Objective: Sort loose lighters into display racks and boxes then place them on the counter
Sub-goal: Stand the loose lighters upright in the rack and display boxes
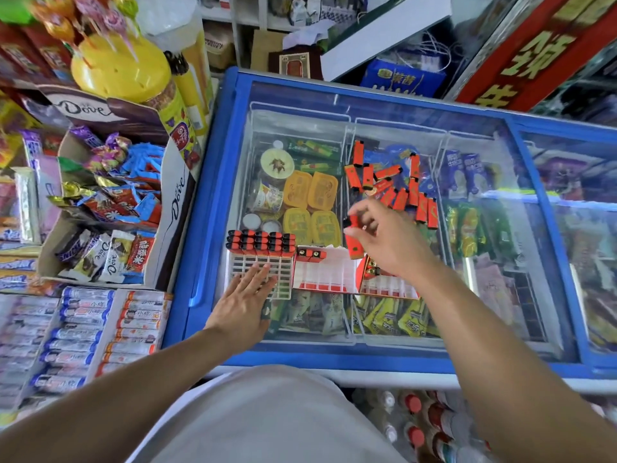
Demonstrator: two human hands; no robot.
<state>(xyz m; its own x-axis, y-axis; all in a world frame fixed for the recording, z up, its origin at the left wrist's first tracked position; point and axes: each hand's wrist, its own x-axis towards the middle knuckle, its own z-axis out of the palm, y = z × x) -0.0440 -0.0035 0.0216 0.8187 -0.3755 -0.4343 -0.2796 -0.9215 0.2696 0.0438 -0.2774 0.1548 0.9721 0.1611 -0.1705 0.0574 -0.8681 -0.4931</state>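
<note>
Shop freezer lid (384,105) serves as tabletop. Left hand (245,295) lies flat on the half-filled left rack (260,265); right hand (380,235) pinches one lighter (353,240). Middle box (325,270) holds two. Loose pile (394,185) remains far right: roughly half left, I judge.

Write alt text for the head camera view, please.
The right hand holds a red lighter above a glass-topped freezer, while the left hand rests flat on a partly filled white rack. Loose lighters lie beyond.

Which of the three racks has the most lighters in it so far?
The left rack, under the left hand: its far rows are full; the other two are nearly empty.
</note>
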